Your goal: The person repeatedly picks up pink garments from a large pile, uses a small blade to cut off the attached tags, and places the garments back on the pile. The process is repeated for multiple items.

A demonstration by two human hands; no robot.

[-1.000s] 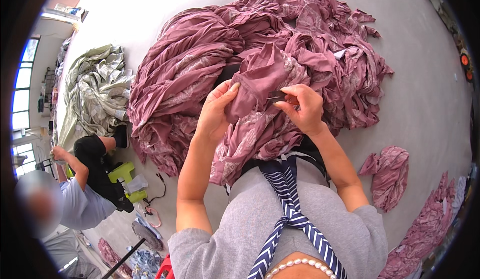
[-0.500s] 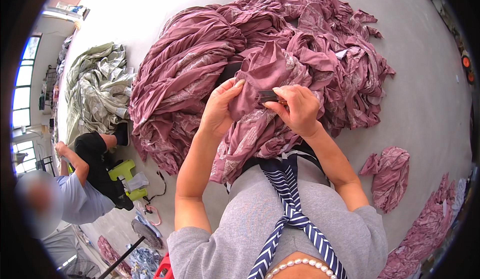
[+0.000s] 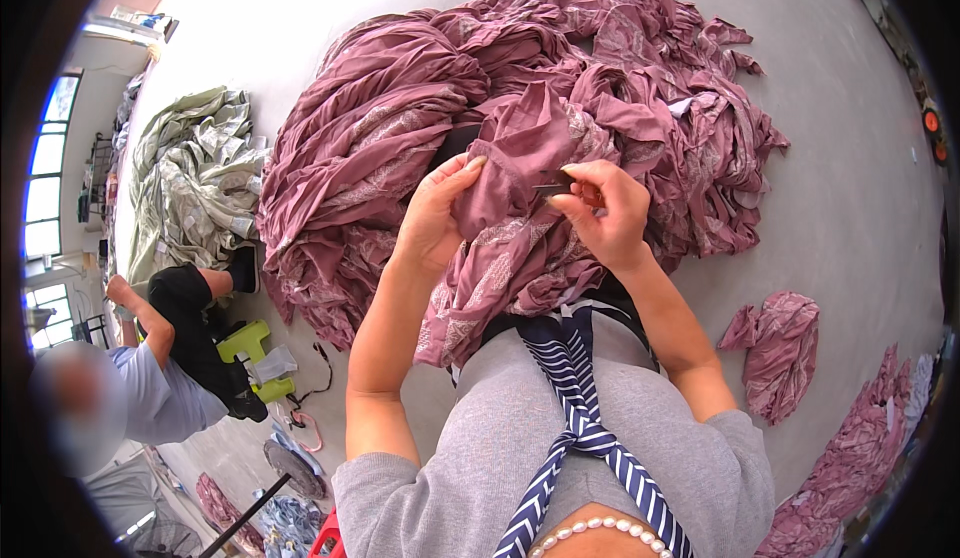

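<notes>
Between thumb and fingers, my left hand (image 3: 436, 213) pinches the edge of a mauve cloth piece (image 3: 505, 183), holding it up over my lap. My right hand (image 3: 614, 220) is closed round a small pair of dark thread snips (image 3: 551, 189), whose thin blades point left toward the raised cloth. Much of the snips is hidden by my fingers. The cloth hangs down over my knees, and beyond it spreads a large heap of mauve fabric (image 3: 390, 78) with white patterned bands.
A pale green fabric pile (image 3: 195, 178) lies at the left, beside a seated person (image 3: 165, 378) and a lime-green stool (image 3: 245, 343). One mauve bundle (image 3: 785, 353) rests on the grey floor at right. More mauve fabric (image 3: 845, 468) lies at lower right.
My right hand has drawn slightly right with the snips, and their blades sit farther from the cloth's left edge. My left hand keeps its pinch. The seated person's hand has shifted slightly.
</notes>
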